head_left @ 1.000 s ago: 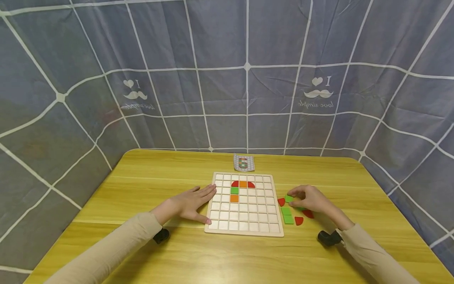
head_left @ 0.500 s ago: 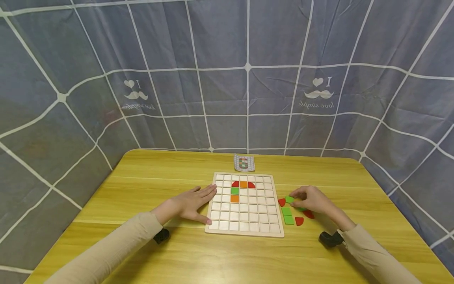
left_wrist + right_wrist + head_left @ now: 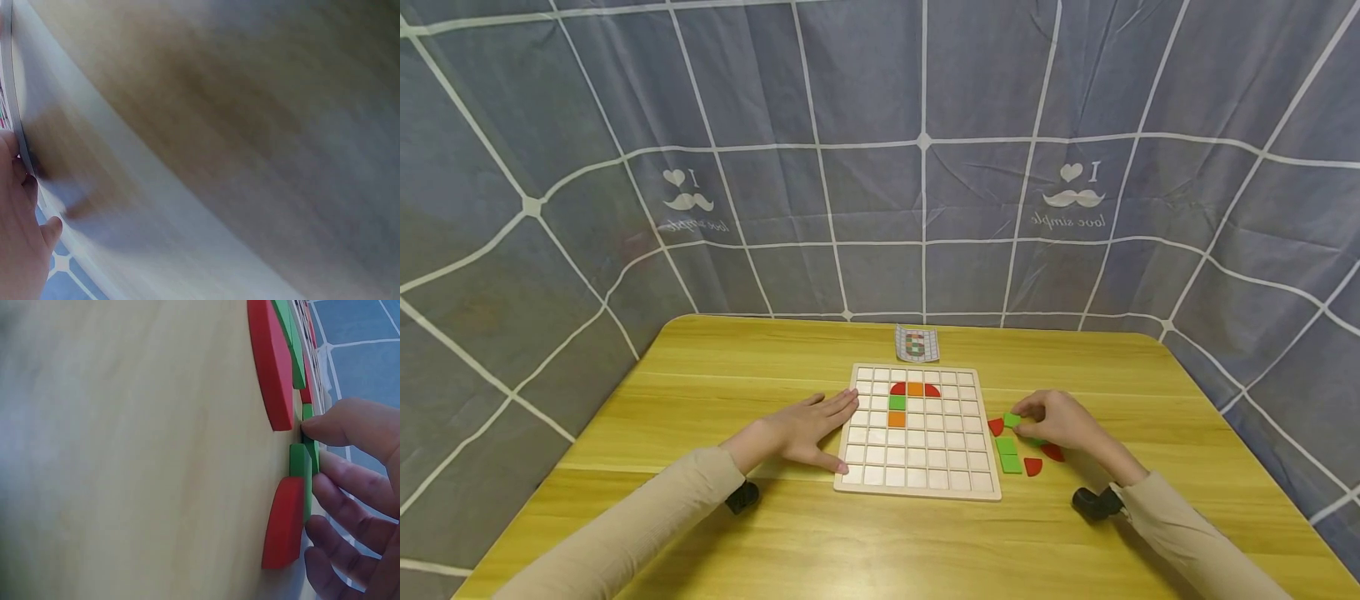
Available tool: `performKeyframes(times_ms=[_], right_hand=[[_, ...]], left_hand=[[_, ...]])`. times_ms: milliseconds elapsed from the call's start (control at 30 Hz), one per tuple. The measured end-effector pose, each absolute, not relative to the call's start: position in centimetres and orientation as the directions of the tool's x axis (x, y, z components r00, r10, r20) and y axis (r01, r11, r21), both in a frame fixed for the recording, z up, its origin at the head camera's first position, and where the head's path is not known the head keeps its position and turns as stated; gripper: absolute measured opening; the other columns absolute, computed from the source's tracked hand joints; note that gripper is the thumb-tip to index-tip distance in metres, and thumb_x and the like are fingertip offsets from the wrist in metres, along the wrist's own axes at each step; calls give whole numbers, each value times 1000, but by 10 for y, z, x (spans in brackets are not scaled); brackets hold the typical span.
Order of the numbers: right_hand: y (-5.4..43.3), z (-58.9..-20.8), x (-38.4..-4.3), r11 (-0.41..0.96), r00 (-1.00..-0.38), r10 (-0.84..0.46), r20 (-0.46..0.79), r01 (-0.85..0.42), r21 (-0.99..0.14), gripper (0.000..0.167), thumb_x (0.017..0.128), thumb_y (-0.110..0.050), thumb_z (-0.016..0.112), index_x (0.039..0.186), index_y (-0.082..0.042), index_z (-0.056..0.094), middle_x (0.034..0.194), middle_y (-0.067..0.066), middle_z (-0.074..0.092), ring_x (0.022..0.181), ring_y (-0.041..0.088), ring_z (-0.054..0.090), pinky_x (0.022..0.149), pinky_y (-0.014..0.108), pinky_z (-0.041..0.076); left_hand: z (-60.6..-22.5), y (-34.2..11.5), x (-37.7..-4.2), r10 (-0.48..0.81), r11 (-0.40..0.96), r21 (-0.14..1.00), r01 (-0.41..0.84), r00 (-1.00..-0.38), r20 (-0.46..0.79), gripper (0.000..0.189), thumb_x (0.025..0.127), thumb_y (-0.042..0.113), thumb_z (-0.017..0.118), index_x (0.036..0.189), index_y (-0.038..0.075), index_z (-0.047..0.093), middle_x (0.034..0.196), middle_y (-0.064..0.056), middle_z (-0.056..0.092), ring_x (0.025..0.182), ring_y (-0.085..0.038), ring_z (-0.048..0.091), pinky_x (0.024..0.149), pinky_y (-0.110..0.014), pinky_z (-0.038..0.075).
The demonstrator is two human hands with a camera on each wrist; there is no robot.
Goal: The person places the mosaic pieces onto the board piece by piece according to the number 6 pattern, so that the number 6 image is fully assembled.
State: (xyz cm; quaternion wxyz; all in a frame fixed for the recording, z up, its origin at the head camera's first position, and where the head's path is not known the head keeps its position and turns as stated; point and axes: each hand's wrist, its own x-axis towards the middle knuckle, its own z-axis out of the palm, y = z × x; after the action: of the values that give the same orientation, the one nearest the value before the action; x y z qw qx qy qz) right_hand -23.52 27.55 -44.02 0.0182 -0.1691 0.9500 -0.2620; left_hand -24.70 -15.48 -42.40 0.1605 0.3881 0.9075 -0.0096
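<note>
Right hand point(image 3: 1060, 419) mostly hides a green tile point(image 3: 1036, 442). Card point(image 3: 917, 344) past both hands is way too tiny to read, and the left wrist view crops the left hand point(image 3: 22, 234).

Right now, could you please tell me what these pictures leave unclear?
Head: most of one green piece, hidden by the right hand.
Head: fine pattern on the card, too small.
Left wrist: most of the board and part of the left hand, cut by the left edge.
</note>
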Motion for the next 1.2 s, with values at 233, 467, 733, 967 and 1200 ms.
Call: performKeyframes(times_ms=[233, 467, 733, 967, 1200], right_hand=[[274, -438, -235, 816, -948, -313, 59, -300, -494, 24, 78, -22, 77, 99, -10, 74, 93, 2, 72, 78, 11, 61, 68, 29, 51], [274, -432, -236, 818, -956, -289, 58, -278, -504, 26, 79, -23, 76, 100, -9, 74, 83, 1, 71, 71, 9, 58, 57, 24, 45], [265, -422, -235, 821, -960, -270, 77, -272, -502, 26, 79, -24, 75, 101, -11, 74, 71, 0, 61, 59, 11, 47, 48, 24, 36], [255, -422, -240, 816, -953, -286, 101, -298, -495, 24, 80, -28, 76, 100, -13, 75, 81, -1, 69, 66, 9, 53, 55, 25, 41], [240, -420, -243, 801, -954, -287, 88, -290, -524, 27, 80, -29, 76, 101, -13, 75, 88, 0, 71, 64, 11, 52, 53, 25, 40]], left_hand=[[-424, -154, -246, 691, 706, 100, 701, -652, -312, 104, 84, 70, 52, 156, 9, 9, 164, -8, 2, 151, -20, 8, 122, -47, 13], [-423, -154, -246, 691, 706, 102, 700, -651, -314, 104, 84, 70, 52, 156, 9, 8, 164, -9, 1, 151, -21, 7, 122, -47, 13], [-423, -154, -247, 685, 710, 89, 698, -656, -317, 104, 84, 71, 52, 156, 10, 6, 164, -7, 0, 151, -19, 6, 122, -45, 12], [-424, -154, -246, 680, 715, 94, 693, -659, -321, 104, 84, 71, 52, 156, 11, 7, 164, -6, 0, 151, -19, 5, 122, -45, 12], [-423, -154, -245, 676, 719, 89, 690, -663, -322, 104, 83, 73, 51, 156, 13, 6, 164, -4, 0, 151, -17, 5, 123, -44, 12]])
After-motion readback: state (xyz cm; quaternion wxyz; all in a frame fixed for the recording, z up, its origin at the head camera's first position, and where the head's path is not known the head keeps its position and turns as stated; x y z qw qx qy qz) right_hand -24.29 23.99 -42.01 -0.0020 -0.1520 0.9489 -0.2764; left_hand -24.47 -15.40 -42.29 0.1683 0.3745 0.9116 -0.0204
